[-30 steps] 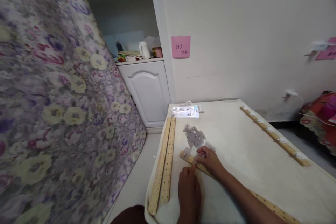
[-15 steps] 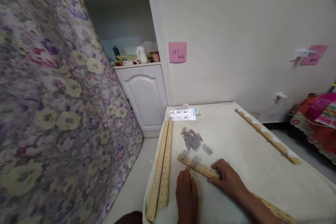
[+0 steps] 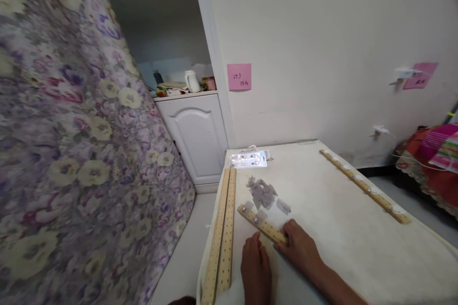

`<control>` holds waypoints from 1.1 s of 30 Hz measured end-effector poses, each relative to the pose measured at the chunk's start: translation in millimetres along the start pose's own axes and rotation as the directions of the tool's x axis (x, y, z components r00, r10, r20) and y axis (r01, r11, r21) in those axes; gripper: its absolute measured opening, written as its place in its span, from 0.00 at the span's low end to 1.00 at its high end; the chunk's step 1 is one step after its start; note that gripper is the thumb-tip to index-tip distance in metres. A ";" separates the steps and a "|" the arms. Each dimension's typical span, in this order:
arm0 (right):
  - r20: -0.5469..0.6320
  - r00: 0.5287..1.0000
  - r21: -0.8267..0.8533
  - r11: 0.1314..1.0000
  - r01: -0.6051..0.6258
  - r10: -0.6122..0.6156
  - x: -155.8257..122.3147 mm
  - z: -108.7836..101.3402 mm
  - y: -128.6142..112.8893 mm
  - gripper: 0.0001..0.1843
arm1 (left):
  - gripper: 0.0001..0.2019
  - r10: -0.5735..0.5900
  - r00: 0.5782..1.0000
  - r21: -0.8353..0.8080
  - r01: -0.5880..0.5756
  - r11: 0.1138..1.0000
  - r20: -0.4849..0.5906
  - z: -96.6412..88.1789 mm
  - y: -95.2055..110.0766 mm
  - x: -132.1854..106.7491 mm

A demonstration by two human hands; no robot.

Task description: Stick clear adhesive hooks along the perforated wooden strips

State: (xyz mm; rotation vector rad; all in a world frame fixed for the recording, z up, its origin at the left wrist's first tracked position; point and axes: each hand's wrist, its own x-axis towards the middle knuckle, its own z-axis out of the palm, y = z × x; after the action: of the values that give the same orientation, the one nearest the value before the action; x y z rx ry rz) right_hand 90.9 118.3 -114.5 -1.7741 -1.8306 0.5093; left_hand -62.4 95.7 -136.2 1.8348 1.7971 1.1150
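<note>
My right hand [image 3: 299, 248] is wrapped round a pale wooden strip with rows of small holes [image 3: 272, 231]; its lower part is hidden under the hand and forearm. Two clear square hooks [image 3: 259, 217] sit near the strip's far end. Close by on the left, my left hand [image 3: 255, 262] has its fingers curled together; whatever they may hold is hidden. A loose pile of clear adhesive hooks [image 3: 263, 193] lies just beyond the strip, and a single hook [image 3: 284, 206] rests apart on its right.
Two more holed wooden strips [image 3: 226, 228] lie along the table's left edge. A hook package [image 3: 249, 159] is at the back. Another strip bearing hooks [image 3: 363, 185] runs down the right side of the white-covered table [image 3: 358, 243]. A floral curtain [image 3: 89, 152] hangs at left.
My right hand has shifted left with the strip, which now lies at a steeper angle. Its near end has gone out of sight behind my forearm. My left hand has barely moved.
</note>
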 end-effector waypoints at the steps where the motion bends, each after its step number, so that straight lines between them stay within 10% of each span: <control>1: -0.008 1.000 -0.008 1.000 0.001 -0.001 0.5 2.8 -2.3 0.08 | 0.17 0.002 1.000 -0.003 -0.002 1.000 -0.007 0.1 -0.1 -0.1; 19: -0.073 0.987 0.254 0.960 -0.119 0.141 84.3 -10.5 63.0 0.08 | 0.15 -0.010 0.999 0.041 0.009 0.999 0.036 -0.3 4.4 0.5; 29: 0.013 0.989 0.456 0.879 -0.138 0.149 71.6 -13.6 65.1 0.10 | 0.14 -0.004 1.000 -0.034 0.004 0.999 0.006 1.3 2.3 2.6; 33: 0.195 0.968 0.671 0.699 -0.248 0.156 47.6 -20.3 48.8 0.12 | 0.14 -0.007 1.000 -0.156 0.008 0.988 0.006 -4.3 11.6 0.9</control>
State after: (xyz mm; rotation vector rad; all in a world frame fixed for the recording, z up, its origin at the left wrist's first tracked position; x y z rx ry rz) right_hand 142.3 166.7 -122.8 -1.4177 -1.2431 1.2383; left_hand -57.7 93.6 -125.0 1.7370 1.6620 1.2100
